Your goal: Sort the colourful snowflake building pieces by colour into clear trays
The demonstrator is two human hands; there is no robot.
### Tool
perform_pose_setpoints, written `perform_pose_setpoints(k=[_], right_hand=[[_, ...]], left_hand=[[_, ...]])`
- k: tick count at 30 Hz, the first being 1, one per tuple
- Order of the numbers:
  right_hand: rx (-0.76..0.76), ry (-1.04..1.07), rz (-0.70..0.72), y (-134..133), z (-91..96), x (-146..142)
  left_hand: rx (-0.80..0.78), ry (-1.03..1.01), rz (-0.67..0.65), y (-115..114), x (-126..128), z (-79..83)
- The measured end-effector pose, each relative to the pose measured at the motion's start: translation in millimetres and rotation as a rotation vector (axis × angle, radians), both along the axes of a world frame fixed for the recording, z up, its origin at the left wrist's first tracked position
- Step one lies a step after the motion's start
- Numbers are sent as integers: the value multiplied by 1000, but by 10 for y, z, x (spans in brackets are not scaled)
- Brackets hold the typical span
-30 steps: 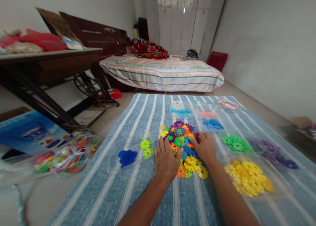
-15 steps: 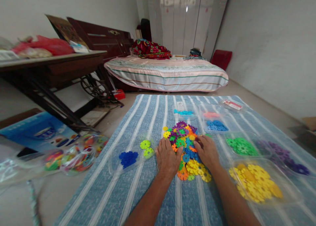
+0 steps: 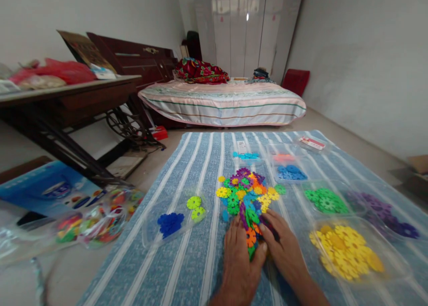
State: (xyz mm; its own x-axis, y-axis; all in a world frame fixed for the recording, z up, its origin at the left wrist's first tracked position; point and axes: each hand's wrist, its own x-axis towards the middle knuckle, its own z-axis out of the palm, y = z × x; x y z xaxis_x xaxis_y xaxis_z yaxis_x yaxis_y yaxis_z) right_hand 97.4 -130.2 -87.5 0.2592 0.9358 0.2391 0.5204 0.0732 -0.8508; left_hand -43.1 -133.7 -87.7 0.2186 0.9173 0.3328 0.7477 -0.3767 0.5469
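My left hand (image 3: pixel 238 257) and my right hand (image 3: pixel 283 241) are cupped around a clump of mixed plastic snowflake discs (image 3: pixel 250 235), squeezing it from both sides at the near edge of the pile. Green, orange and purple pieces show between my fingers; some of the clump is hidden by my hands. Just beyond lies the rest of the loose disc pile (image 3: pixel 245 188), in purple, yellow, green, orange and blue. Left of it, a clear tray holds dark blue discs (image 3: pixel 170 224) and lime discs (image 3: pixel 194 202).
On the right are clear trays of yellow discs (image 3: pixel 347 252), green discs (image 3: pixel 326 200) and purple discs (image 3: pixel 384 212). Farther back sit trays of blue discs (image 3: pixel 291 173), light blue discs (image 3: pixel 246 156) and orange discs (image 3: pixel 282 157), plus a labelled clear box (image 3: pixel 312 143). A striped cloth (image 3: pixel 187 270) lies underneath.
Both hands have moved nearer to me and closer together, dragging discs from the pile between them. The far part of the pile is more spread out, and the view has tilted slightly.
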Motion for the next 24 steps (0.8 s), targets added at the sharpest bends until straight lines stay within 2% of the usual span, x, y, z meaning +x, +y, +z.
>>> perform_pose_setpoints(k=[2, 4, 6, 10, 13, 16, 20, 24], right_hand=[[0, 44, 7, -54, 14, 1], [34, 71, -1, -40, 28, 21], [85, 62, -42, 41, 39, 50], [134, -97, -184, 352, 22, 128], [126, -266, -254, 609, -31, 206], [122, -378, -312, 793, -95, 282], [76, -435, -235, 891, -137, 337], [73, -342, -128, 867, -130, 321]], left_hand=[[2, -44, 8, -58, -20, 33], [23, -85, 45, -7, -46, 99], [70, -108, 86, 163, -69, 175], [162, -45, 172, 681, -98, 255], [105, 60, 264, 974, -101, 228], [-9, 169, 329, 1113, -86, 184], [-33, 216, 378, 1272, -54, 166], [14, 193, 362, 1482, -15, 167]])
